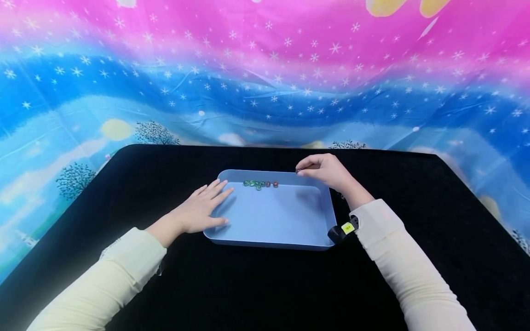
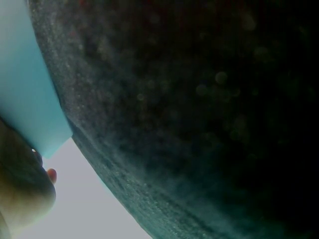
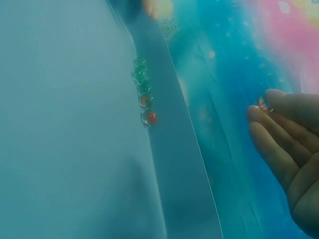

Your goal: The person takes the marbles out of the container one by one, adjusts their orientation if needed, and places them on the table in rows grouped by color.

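Between thumb and fingertips my right hand [image 1: 325, 170] pinches a glass marble [image 3: 264, 104], clear with orange-red inside, above the far right part of a blue-grey tray [image 1: 269, 216]. Several green marbles [image 1: 253, 184] lie in a cluster along the tray's far wall. Two reddish marbles [image 1: 272, 184] sit just right of them; the right wrist view shows the same row. With fingers spread, my left hand [image 1: 203, 209] rests at the tray's left side, its fingers reaching over the rim. In the left wrist view only part of that hand [image 2: 25, 184] shows, dark and blurred.
The tray stands on a table covered with black cloth [image 1: 256, 289]. Behind it hangs a pink and blue snowflake-patterned backdrop [image 1: 265, 87]. A black wrist camera [image 1: 340, 232] on the right arm is near the tray's right front corner. Small, unclear objects [image 1: 342, 196] lie right of the tray.
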Demonstrator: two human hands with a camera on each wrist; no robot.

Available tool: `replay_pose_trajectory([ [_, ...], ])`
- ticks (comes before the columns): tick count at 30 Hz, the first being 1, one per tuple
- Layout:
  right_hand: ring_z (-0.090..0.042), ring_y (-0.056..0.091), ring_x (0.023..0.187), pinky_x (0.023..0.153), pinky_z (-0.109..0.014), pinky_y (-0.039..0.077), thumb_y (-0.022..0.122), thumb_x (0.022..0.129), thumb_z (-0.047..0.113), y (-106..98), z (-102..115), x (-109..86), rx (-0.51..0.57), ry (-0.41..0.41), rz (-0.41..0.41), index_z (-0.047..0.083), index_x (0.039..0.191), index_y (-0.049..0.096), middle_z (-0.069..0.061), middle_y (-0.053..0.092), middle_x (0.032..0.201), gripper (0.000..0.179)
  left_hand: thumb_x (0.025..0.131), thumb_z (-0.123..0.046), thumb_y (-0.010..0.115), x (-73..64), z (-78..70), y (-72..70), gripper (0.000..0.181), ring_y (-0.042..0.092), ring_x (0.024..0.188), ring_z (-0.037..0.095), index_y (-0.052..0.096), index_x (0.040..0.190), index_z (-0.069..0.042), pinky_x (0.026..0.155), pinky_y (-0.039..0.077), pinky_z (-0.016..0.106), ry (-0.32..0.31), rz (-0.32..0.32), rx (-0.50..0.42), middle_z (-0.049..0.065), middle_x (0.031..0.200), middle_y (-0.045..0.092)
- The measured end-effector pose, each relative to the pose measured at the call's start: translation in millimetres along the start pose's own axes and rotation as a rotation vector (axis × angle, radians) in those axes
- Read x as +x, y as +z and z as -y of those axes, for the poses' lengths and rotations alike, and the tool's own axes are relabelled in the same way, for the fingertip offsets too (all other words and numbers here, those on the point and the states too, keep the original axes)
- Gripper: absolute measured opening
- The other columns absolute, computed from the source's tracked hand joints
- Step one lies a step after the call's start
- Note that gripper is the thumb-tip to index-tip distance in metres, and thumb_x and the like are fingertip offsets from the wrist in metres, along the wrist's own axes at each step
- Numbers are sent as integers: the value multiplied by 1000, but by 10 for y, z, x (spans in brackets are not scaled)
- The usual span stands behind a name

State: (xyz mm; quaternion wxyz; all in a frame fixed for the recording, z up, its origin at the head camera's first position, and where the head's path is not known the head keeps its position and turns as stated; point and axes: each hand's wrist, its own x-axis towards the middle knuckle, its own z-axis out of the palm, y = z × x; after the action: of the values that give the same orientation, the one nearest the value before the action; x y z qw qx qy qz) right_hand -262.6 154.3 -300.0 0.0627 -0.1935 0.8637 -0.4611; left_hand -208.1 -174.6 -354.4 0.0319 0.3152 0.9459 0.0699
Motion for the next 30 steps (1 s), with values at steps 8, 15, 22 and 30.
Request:
replay_pose_trajectory([
  [8,-16,59,84,77,-35,45,65,76,24,-96,-30,-80,-27,-9,-25,4,98,63,-7,63,93,29,81,-50,47,-1,-5,4,74,1,130,25,18,139,-13,101,8,45,-1,-6,-7,10,143,9],
  [15,-14,59,84,80,-36,43,64,77,29,-168,-62,-167,-17,0,-37,5,100,63,-7,63,94,33,82,-51,46,0,3,3,74,-1,130,25,17,139,-14,101,7,45,-5,8,1,9,144,7],
  [22,-14,59,86,78,-36,44,64,77,28,-216,-124,-274,22,27,-25,3,100,62,-8,62,96,34,82,-51,46,-8,-12,5,74,-1,130,24,17,139,-14,101,7,45,-5,13,-10,9,144,7],
  [30,-16,59,85,76,-39,45,63,77,32,-281,-149,-398,-17,56,-44,4,101,62,-9,62,96,38,82,-51,46,-2,-4,-3,74,-2,130,24,17,139,-14,101,8,45,-3,10,-14,9,144,7],
])
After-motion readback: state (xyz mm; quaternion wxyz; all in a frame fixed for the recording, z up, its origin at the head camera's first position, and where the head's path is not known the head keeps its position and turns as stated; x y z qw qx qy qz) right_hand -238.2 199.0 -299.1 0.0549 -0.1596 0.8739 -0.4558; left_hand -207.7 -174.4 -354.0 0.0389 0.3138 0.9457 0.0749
